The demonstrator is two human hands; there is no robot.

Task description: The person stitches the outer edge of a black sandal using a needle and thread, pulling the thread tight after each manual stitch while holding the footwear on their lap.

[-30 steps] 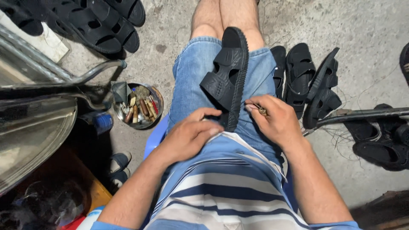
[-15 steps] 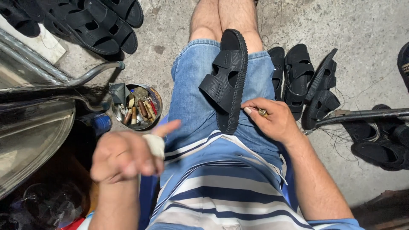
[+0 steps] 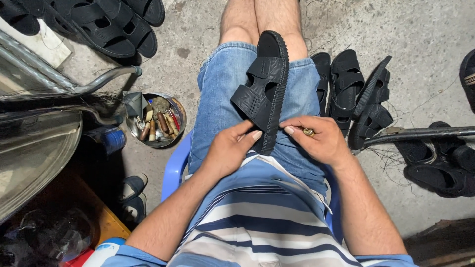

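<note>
A black sandal with two straps lies on its side across my lap, on blue denim shorts. My left hand rests on my thigh with its fingertips against the sandal's heel end. My right hand touches the same end from the other side and pinches a small brass-coloured object between its fingers. I sit on a blue plastic chair.
A round metal tin of small tools stands on the concrete floor to my left. Black sandals lie at top left, to the right of my legs and at far right. A metal bar crosses at right.
My left hand, lifted away to the left half a second ago, has come back down to the sandal's heel. My right hand stays at the sandal.
</note>
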